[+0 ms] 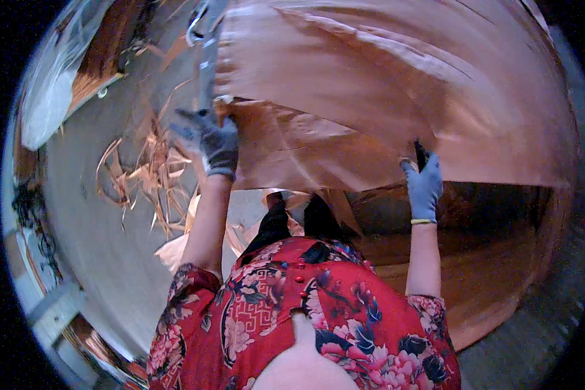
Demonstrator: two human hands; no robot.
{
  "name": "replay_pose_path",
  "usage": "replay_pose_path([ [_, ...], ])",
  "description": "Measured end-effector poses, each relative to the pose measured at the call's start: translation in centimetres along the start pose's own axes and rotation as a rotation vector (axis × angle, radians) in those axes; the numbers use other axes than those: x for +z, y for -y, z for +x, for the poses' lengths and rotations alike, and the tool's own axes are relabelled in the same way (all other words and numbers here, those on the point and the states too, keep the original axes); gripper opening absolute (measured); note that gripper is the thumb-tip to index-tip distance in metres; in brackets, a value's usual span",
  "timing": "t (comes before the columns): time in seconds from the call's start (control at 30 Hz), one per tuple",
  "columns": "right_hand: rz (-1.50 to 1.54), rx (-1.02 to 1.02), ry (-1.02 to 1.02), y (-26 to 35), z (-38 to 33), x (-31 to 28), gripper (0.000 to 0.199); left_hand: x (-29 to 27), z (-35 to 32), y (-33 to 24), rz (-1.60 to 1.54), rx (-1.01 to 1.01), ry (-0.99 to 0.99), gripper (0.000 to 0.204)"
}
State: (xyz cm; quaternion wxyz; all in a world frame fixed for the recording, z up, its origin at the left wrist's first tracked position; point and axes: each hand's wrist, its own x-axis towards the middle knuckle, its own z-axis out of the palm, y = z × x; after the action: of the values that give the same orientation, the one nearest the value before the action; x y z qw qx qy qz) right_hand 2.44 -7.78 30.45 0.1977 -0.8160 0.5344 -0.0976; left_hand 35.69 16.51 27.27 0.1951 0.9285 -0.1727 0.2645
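A large, thin reddish-brown sheet (305, 149), like wood veneer, lies in front of me with its near edge toward my body. My right hand (425, 188), in a light grey glove with dark fingertips, pinches this sheet near its right part. At the sheet's left edge, my left hand (216, 146) wears a similar glove. Its fingers are spread out to the left and slightly blurred, with the thumb side close to the sheet's corner. Beneath and beyond lies a wider brown sheet surface (383, 84), wrinkled and with a raised pale fold.
Torn brown strips (159, 166) lie heaped on the grey floor (84, 195) at the left. A grey metal upright (208, 71) stands along the sheets' left edge. Clear plastic film (49, 107) covers something at the far left. Lower brown layers (448, 260) extend at my right.
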Motion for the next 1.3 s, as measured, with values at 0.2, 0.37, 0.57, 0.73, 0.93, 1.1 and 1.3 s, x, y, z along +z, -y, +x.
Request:
replay_pose_path([
  [0.2, 0.039, 0.04, -0.033, 0.3, 0.0, -0.7, 0.067, -6.7, -3.1, -10.4, -0.314, 0.626, 0.371, 0.065],
  [0.37, 0.246, 0.102, -0.182, -2.5, -1.1, 0.4, 0.056, -2.2, -6.3, -12.4, -0.347, 1.098, 0.718, 0.054],
  [0.57, 0.678, 0.449, -0.372, -7.6, -3.3, 1.3, 0.033, -1.8, -6.2, -12.0, -0.343, 1.104, 0.725, 0.054],
  [0.73, 0.541, 0.428, -0.243, -6.1, -2.9, 2.0, 0.039, -1.6, -6.2, -11.8, -0.299, 1.117, 0.719, 0.055],
  [0.93, 0.227, 0.106, -0.225, -1.1, -4.6, -0.8, 0.031, -2.4, -5.8, -12.1, -0.282, 1.083, 0.661, 0.055],
  [1.1, 0.327, -0.325, 0.056, 5.1, -6.3, 0.1, 0.029, -1.7, -6.2, -11.8, -0.286, 1.093, 0.612, 0.052],
  [1.3, 0.108, -0.398, 0.026, 2.5, -5.4, 1.4, 0.067, -2.1, -6.0, -12.1, -0.319, 1.074, 0.669, 0.057],
])
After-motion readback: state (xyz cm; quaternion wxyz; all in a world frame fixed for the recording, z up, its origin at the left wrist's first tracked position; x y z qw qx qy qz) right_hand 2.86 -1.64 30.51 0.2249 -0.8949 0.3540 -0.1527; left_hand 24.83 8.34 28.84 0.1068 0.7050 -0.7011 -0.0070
